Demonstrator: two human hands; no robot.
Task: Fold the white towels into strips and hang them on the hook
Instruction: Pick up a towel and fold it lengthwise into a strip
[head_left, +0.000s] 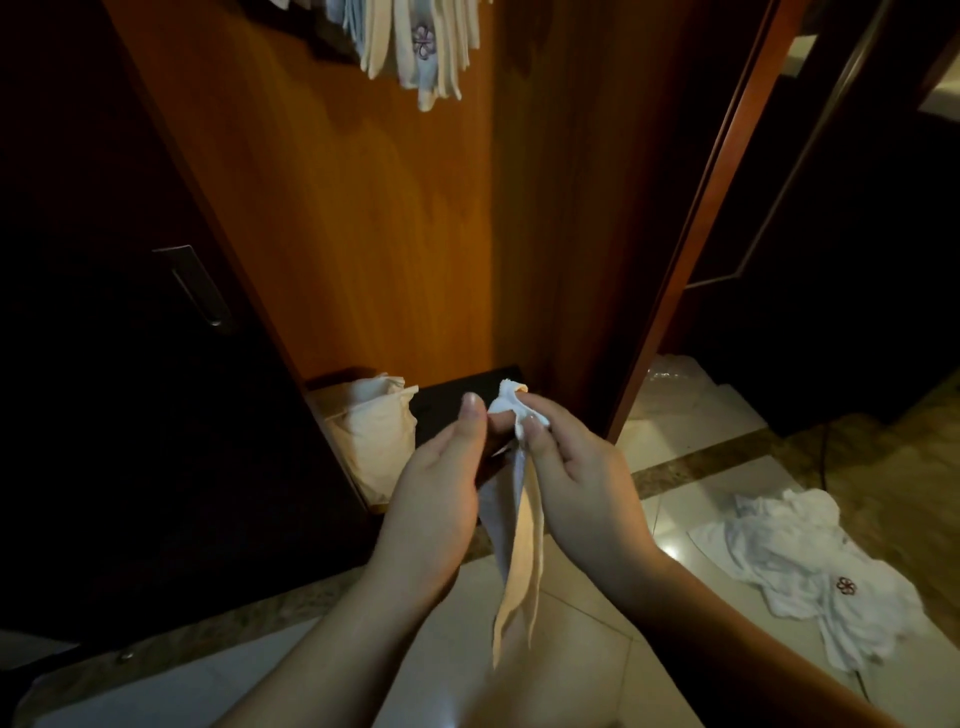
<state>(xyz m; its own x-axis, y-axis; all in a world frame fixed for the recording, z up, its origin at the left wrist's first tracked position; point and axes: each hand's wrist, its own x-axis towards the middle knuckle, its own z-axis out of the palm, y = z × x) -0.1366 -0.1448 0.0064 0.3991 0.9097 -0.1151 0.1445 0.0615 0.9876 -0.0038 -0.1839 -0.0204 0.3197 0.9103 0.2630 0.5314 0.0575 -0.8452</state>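
Both hands hold one folded white towel strip (517, 530) in front of the wooden panel (374, 218): the right hand (576, 467) pinches its top end, the left hand (441, 488) curls fingers around it. More hung strips (415, 47) dangle high on that panel; a crumpled towel pile (800, 561) lies on the floor to its right.

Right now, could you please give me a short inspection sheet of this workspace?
Surface: glossy pale tiled floor.
Job's things: narrow folded white towel strip dangling from both hands; folded towels hanging at the top; crumpled white towel pile on the floor, right.
Clutter: cream cloth bag by the orange wooden panel.
Hands: left hand and right hand pinch the strip's top.
Cables: thin dark cable, right.
Surroundings: dark cabinet door, left.
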